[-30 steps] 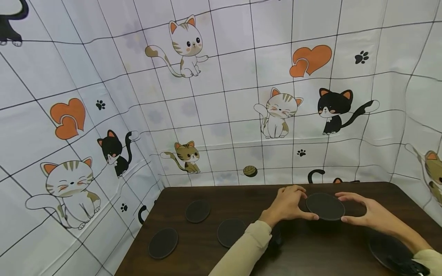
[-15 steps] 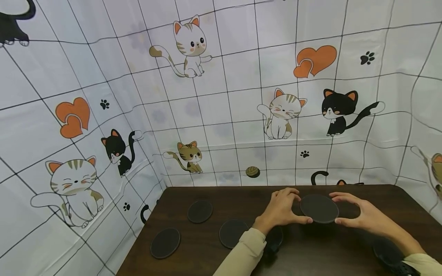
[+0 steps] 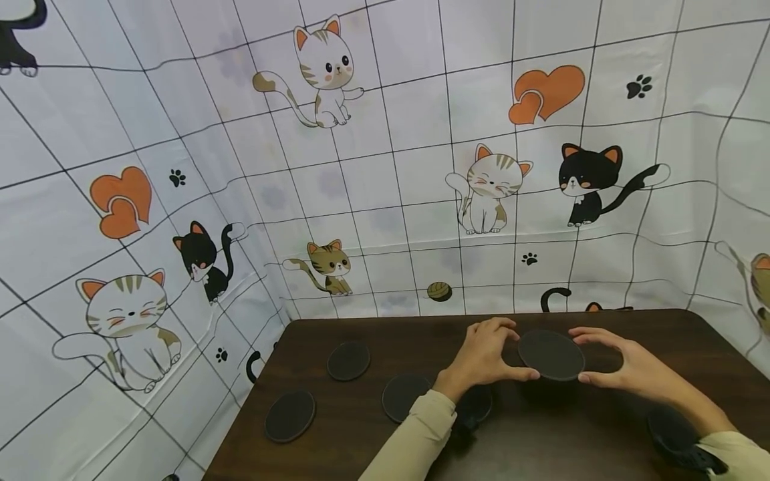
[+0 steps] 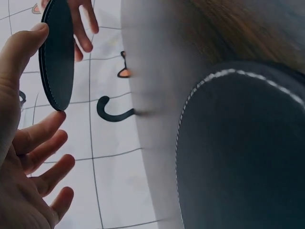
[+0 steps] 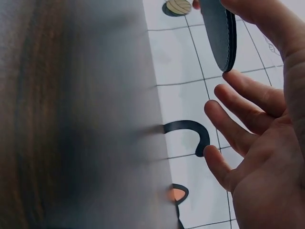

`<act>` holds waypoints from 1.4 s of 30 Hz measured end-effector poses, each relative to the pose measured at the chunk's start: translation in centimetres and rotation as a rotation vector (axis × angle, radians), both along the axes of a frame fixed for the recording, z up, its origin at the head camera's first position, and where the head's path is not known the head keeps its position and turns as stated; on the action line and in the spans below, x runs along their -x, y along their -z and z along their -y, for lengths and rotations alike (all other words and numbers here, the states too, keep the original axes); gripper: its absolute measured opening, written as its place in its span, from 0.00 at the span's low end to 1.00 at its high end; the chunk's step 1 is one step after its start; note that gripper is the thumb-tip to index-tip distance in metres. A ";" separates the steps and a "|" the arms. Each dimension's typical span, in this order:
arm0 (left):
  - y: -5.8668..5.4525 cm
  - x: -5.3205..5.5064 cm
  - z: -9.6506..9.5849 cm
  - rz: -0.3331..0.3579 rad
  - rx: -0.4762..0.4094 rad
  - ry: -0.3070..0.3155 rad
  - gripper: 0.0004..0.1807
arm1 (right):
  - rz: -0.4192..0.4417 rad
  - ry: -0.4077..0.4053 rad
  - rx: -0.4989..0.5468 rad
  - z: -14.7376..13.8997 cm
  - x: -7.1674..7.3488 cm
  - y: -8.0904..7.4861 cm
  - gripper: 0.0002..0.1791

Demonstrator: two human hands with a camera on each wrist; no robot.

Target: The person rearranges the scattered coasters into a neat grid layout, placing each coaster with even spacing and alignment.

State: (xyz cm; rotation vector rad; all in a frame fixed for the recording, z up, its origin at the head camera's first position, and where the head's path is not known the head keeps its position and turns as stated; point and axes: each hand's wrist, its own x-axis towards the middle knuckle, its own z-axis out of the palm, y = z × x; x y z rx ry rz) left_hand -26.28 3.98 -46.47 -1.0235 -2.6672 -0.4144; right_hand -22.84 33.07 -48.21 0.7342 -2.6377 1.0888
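A round black coaster [image 3: 551, 355] with a stitched rim is held up above the dark wooden table [image 3: 577, 454], between both hands. My left hand [image 3: 481, 357] pinches its left edge with thumb and index finger. On the opposite edge, my right hand [image 3: 631, 367] does the same. Both wrist views show the coaster [image 4: 59, 57] nearly edge-on, its rim looking layered, with the other fingers of each hand spread away from it. Below the left wrist lies another black coaster [image 3: 478, 404], partly covered; in the left wrist view a stitched coaster [image 4: 243, 152] fills the lower right.
On the table's left half lie a far coaster [image 3: 349, 361], a near-left coaster [image 3: 290, 416] and a coaster [image 3: 402, 397] partly behind the left sleeve. A dark round shape [image 3: 669, 427] shows beneath the right wrist. Behind the table hangs a cat-print curtain [image 3: 415, 200].
Both hands have shifted slightly to the left with the coaster between them, their pinch unchanged. The coasters on the table stay where they were; the head view has moved slightly.
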 end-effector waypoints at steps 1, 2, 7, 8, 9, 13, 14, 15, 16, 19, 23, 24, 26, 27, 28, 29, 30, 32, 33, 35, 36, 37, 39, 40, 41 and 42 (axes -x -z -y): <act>-0.1 0.0 0.2 -0.003 0.003 -0.001 0.39 | 0.004 0.000 0.001 0.2 0.0 0.1 0.34; -0.2 -0.1 0.4 -0.008 0.007 -0.002 0.39 | 0.004 -0.006 0.000 0.4 0.1 0.2 0.34; 0.2 -0.4 1.4 0.002 0.032 -0.001 0.39 | 0.006 -0.027 -0.010 1.4 0.1 0.8 0.34; 0.3 -0.4 1.7 0.007 0.034 0.002 0.39 | 0.005 -0.030 -0.012 1.5 0.1 0.9 0.34; 0.4 -0.5 1.9 0.016 0.035 0.008 0.38 | 0.003 -0.031 -0.014 1.6 0.0 1.0 0.33; 0.6 -0.9 2.6 0.037 0.038 0.054 0.37 | -0.008 -0.057 -0.014 1.8 -0.3 1.4 0.33; 0.6 -0.9 2.7 0.041 0.041 0.066 0.36 | -0.010 -0.066 -0.017 1.8 -0.3 1.5 0.33; 0.6 -1.0 2.8 0.048 0.043 0.078 0.35 | -0.010 -0.078 -0.017 1.8 -0.4 1.6 0.33; 0.6 -1.0 3.0 0.054 0.045 0.088 0.35 | -0.009 -0.092 -0.014 1.9 -0.4 1.7 0.33; 0.5 -1.1 3.5 0.066 0.060 0.101 0.33 | -0.005 -0.130 -0.006 2.1 -0.5 1.9 0.32; 0.5 -1.4 4.1 0.067 0.087 0.099 0.32 | -0.009 -0.177 0.006 2.5 -0.7 2.0 0.32; 0.5 -1.5 4.2 0.073 0.095 0.099 0.31 | -0.004 -0.186 0.010 2.7 -0.8 2.1 0.32; 0.6 -1.8 4.5 0.092 0.105 0.102 0.31 | 0.015 -0.201 0.016 2.9 -1.1 2.1 0.32; 0.7 -1.9 4.6 0.104 0.107 0.105 0.31 | 0.030 -0.203 0.024 3.0 -1.2 2.2 0.32; 0.7 -2.0 4.6 0.114 0.109 0.108 0.31 | 0.043 -0.202 0.031 3.1 -1.3 2.3 0.32; 0.6 -2.1 4.7 0.122 0.109 0.109 0.30 | 0.049 -0.205 0.034 3.1 -1.4 2.3 0.32; 0.6 -2.2 4.7 0.127 0.109 0.109 0.30 | 0.055 -0.214 0.037 3.2 -1.5 2.4 0.32; 0.5 -2.3 4.7 0.126 0.111 0.107 0.30 | 0.052 -0.218 0.039 3.2 -1.6 2.4 0.31; 0.4 -2.3 4.7 0.125 0.113 0.106 0.30 | 0.043 -0.223 0.037 3.2 -1.6 2.5 0.31; 0.4 -2.4 4.7 0.128 0.122 0.101 0.30 | 0.027 -0.231 0.027 3.2 -1.6 2.5 0.31; 0.4 -2.4 4.6 0.132 0.128 0.100 0.30 | 0.024 -0.234 0.027 3.2 -1.6 2.5 0.31; 0.5 -2.4 4.6 0.137 0.135 0.099 0.30 | 0.025 -0.233 0.028 3.2 -1.6 2.5 0.30; 0.7 -2.3 4.5 0.147 0.158 0.096 0.30 | 0.023 -0.243 0.022 3.2 -1.6 2.6 0.30; 0.9 -2.3 4.5 0.152 0.171 0.095 0.30 | 0.028 -0.253 0.021 3.2 -1.5 2.6 0.29; 1.0 -2.3 4.4 0.156 0.182 0.095 0.30 | 0.031 -0.260 0.021 3.2 -1.5 2.7 0.29; 1.2 -2.2 4.4 0.159 0.193 0.095 0.30 | 0.036 -0.267 0.019 3.3 -1.4 2.8 0.29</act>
